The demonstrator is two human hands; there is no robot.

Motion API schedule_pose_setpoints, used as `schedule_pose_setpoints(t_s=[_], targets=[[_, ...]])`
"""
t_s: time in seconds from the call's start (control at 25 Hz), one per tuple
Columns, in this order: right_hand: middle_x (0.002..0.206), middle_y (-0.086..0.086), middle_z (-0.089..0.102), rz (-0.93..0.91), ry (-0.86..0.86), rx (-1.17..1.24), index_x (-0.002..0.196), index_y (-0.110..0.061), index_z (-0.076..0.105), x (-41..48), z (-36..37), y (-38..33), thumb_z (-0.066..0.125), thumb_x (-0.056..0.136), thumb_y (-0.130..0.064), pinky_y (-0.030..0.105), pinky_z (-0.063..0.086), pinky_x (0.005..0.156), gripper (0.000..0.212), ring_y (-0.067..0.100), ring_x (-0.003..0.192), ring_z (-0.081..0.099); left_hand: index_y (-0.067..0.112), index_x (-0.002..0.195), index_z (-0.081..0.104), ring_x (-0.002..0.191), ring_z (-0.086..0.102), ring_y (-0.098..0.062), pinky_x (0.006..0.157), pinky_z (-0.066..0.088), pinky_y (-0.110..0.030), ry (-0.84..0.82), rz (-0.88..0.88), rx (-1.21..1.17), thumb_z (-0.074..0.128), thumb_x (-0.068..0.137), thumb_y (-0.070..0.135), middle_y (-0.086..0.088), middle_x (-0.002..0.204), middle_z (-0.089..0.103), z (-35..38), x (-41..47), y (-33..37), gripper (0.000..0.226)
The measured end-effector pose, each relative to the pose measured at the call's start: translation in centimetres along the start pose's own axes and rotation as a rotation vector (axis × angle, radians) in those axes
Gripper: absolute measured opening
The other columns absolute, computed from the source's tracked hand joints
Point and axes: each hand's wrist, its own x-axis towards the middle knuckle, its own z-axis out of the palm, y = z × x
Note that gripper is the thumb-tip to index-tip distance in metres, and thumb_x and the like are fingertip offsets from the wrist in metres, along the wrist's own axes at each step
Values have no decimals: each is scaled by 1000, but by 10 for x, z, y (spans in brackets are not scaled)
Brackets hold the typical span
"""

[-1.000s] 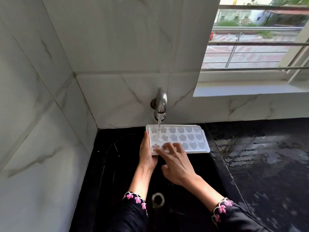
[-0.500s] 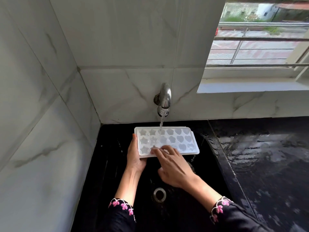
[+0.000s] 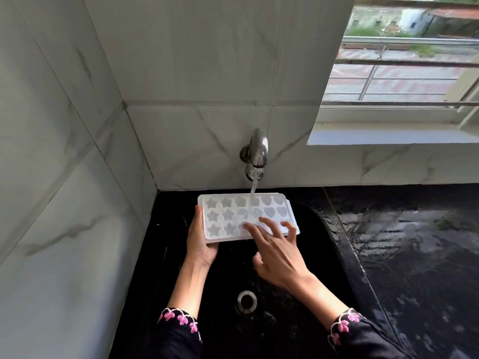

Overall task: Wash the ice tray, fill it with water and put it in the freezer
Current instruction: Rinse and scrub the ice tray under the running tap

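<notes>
I hold the ice tray over the black sink, up near the back wall and right under the tap. My left hand grips the tray's left short end: the thumb lies up along the edge and the palm cups the near left corner, while the other fingers go underneath, where I cannot see them. My right hand is spread open and grips nothing; its straight fingers rest on the near row of moulds toward the tray's right half, with the thumb hanging free below the rim. The tray is white and translucent, with star-shaped cups on the left and heart-shaped ones on the right, and it sits roughly level with its long side running left to right. A thin stream of water falls from the tap into the far row, about the middle of the tray. The round metal drain shows in the sink floor between my forearms. My dark sleeves have pink flower stitching at the cuffs. To the right of the sink the black tabletop is wet and shiny, and above it is a window with metal bars.
</notes>
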Motion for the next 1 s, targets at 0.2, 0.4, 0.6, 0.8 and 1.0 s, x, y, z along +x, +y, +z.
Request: schedule_pose_setpoints(t_s=[0.2, 0.4, 0.6, 0.8, 1.0], targets=[[137, -6, 56, 4, -41, 145, 140, -25, 33, -3, 1, -12, 53, 72, -24, 43, 21, 106, 70, 22, 135, 34, 3, 127, 60, 101, 66, -36, 88, 55, -49, 10, 14, 19, 49, 90, 55, -24, 119, 65, 0, -2, 4, 65], [137, -7, 56, -18, -27, -14, 137, -22, 39, 2, 1, -7, 58, 70, -22, 46, 38, 98, 69, 21, 122, 53, 2, 130, 58, 112, 63, -39, 89, 55, -50, 17, 7, 7, 55, 85, 58, -24, 123, 64, -2, -7, -2, 72], [151, -14, 43, -71, -127, 178, 148, -31, 24, -7, -1, -2, 49, 78, -18, 49, 11, 115, 75, 13, 143, 30, 9, 109, 67, 89, 70, -29, 77, 60, -43, 27, 45, 28, 43, 97, 49, -14, 101, 73, -5, -9, 5, 48], [139, -10, 54, 1, 37, 63, 138, -23, 43, -11, 3, 2, 58, 75, -25, 41, 19, 104, 65, 9, 129, 51, 8, 119, 63, 90, 72, -28, 75, 61, -43, -9, 5, -6, 42, 97, 54, -15, 104, 72, -10, -12, 5, 55], [130, -9, 61, 88, 103, -166, 129, -20, 55, -11, 7, -10, 71, 62, -29, 45, 29, 90, 70, 17, 122, 55, 9, 118, 64, 96, 69, -31, 89, 54, -49, 4, 25, -39, 43, 97, 53, -15, 106, 71, -2, -14, 8, 53]])
